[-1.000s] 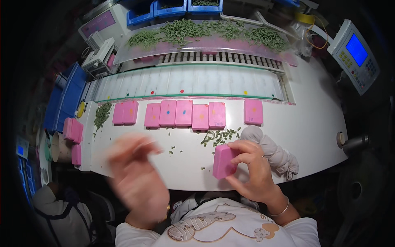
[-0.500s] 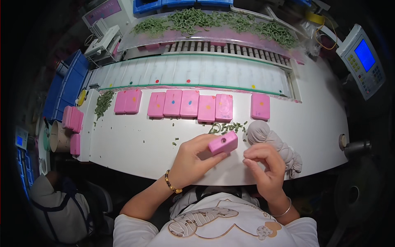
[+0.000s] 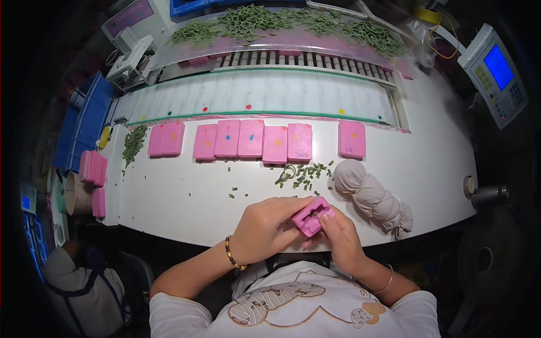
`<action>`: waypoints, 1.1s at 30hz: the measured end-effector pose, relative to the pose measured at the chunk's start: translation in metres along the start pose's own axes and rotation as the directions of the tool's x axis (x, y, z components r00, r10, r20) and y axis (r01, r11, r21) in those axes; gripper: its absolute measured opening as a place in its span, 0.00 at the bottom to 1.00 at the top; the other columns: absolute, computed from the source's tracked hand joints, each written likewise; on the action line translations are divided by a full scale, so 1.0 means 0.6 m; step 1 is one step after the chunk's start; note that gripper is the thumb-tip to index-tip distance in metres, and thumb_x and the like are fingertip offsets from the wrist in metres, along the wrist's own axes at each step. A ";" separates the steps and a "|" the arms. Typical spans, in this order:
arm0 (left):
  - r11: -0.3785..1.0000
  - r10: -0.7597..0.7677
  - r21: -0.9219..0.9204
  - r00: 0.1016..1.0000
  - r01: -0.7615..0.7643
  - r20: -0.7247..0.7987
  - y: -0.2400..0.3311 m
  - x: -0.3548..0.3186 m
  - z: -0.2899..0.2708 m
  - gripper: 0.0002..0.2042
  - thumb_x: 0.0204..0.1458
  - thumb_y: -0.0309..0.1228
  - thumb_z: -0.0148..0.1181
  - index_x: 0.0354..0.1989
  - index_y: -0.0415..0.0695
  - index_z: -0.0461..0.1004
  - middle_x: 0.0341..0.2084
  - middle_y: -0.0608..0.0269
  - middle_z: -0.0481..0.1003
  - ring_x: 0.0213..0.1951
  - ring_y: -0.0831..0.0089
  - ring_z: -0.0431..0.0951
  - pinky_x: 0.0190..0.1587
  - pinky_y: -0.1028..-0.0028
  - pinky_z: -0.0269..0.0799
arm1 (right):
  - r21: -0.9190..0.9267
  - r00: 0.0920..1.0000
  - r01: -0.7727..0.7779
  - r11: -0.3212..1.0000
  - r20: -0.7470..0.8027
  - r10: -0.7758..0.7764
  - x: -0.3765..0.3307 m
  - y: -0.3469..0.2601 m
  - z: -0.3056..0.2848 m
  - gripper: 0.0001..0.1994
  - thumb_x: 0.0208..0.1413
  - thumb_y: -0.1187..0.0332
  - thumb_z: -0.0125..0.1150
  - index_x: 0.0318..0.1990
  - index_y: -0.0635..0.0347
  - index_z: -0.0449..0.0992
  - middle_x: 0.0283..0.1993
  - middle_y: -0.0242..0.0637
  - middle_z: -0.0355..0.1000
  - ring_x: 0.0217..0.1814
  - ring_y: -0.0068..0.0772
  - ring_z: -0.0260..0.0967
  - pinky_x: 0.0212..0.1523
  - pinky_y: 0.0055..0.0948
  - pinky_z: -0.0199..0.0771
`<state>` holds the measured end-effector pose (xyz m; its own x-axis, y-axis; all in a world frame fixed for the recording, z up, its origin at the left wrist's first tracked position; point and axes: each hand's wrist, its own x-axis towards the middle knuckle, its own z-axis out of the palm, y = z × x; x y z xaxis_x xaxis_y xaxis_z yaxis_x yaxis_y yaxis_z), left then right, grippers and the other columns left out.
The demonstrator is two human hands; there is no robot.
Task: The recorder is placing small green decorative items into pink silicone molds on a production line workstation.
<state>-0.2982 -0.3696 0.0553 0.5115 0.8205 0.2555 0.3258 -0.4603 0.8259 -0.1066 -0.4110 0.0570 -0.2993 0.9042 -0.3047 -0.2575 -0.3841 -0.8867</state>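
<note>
A pink rubber mould [image 3: 313, 209] is held in both hands above the table's near edge, tilted so that a notched, partly parted face with a dark recess shows. My left hand [image 3: 264, 226] grips its left side, fingers along the far edge. From the right, my right hand [image 3: 345, 239] presses its thumb on the mould's near right part; its other fingers are mostly hidden below. Just beyond lie small green wax bits [image 3: 307, 176] and a green ring [image 3: 288, 172]. To the right rests a knotted, pale cloth bundle [image 3: 372, 197].
Several pink moulds [image 3: 251, 139] line the table before a glass-topped strip [image 3: 225, 98]. Green rings heap on a clear tray [image 3: 160, 55] behind rollers [image 3: 298, 60]. A control panel [image 3: 499, 67] stands right, blue bins [image 3: 84, 121] left. Another person [image 3: 84, 287] sits lower left.
My right hand has come left onto the mould, which is turned and now shows its notched, parted side instead of the small hole. The view has shifted slightly.
</note>
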 end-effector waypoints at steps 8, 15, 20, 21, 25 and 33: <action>0.974 -0.190 -0.127 0.981 0.186 -0.025 0.003 0.015 -0.003 0.15 0.49 0.27 0.64 0.46 0.37 0.78 0.34 0.52 0.81 0.35 0.67 0.82 0.40 0.74 0.75 | -0.025 0.999 0.031 0.999 0.012 -0.031 0.005 0.003 0.005 0.15 0.69 0.66 0.42 0.50 0.70 0.69 0.41 0.36 0.73 0.38 0.22 0.71 0.41 0.24 0.75; 0.744 -0.562 -0.468 0.826 0.477 -0.050 -0.019 0.028 -0.033 0.10 0.58 0.30 0.58 0.40 0.36 0.79 0.30 0.61 0.80 0.32 0.78 0.78 0.36 0.74 0.74 | -0.149 0.996 0.075 0.986 0.063 -0.066 0.005 -0.018 -0.005 0.13 0.66 0.69 0.48 0.50 0.70 0.71 0.41 0.34 0.73 0.40 0.19 0.71 0.43 0.23 0.73; 0.576 -0.482 -0.794 0.865 0.193 -0.139 -0.034 0.035 -0.034 0.19 0.61 0.42 0.56 0.49 0.37 0.73 0.41 0.58 0.77 0.43 0.73 0.78 0.47 0.72 0.75 | 0.078 0.975 0.107 0.991 0.184 -0.120 0.011 -0.023 0.000 0.15 0.64 0.71 0.50 0.54 0.71 0.70 0.45 0.35 0.74 0.44 0.20 0.71 0.46 0.23 0.73; 0.440 -0.500 -0.889 0.856 0.125 -0.127 -0.025 0.041 -0.028 0.21 0.61 0.46 0.54 0.50 0.38 0.71 0.41 0.57 0.77 0.42 0.71 0.78 0.48 0.70 0.75 | 0.100 0.975 0.070 0.992 0.205 -0.090 0.010 -0.025 0.006 0.15 0.64 0.70 0.50 0.54 0.71 0.70 0.46 0.36 0.74 0.44 0.22 0.72 0.46 0.24 0.74; 0.037 -0.546 -0.997 0.837 0.074 0.042 0.005 0.061 -0.011 0.28 0.57 0.59 0.50 0.47 0.44 0.69 0.33 0.54 0.76 0.35 0.65 0.80 0.38 0.68 0.79 | 0.176 0.954 -0.061 0.983 0.299 0.006 0.013 -0.024 0.018 0.13 0.65 0.70 0.50 0.52 0.69 0.71 0.45 0.40 0.74 0.43 0.26 0.74 0.46 0.27 0.76; 0.129 -0.538 -0.971 0.837 0.201 0.102 0.014 0.073 -0.011 0.27 0.57 0.61 0.50 0.39 0.44 0.70 0.21 0.57 0.72 0.20 0.72 0.72 0.22 0.78 0.68 | -0.031 0.928 -0.225 0.974 0.299 0.224 0.018 -0.023 0.022 0.11 0.62 0.67 0.57 0.45 0.66 0.74 0.40 0.40 0.76 0.39 0.24 0.73 0.41 0.25 0.76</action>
<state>-0.2783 -0.3353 0.0768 0.3336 0.8995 -0.2821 -0.6272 0.4351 0.6460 -0.1182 -0.3986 0.0703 -0.6099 0.6971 -0.3771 -0.1553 -0.5717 -0.8056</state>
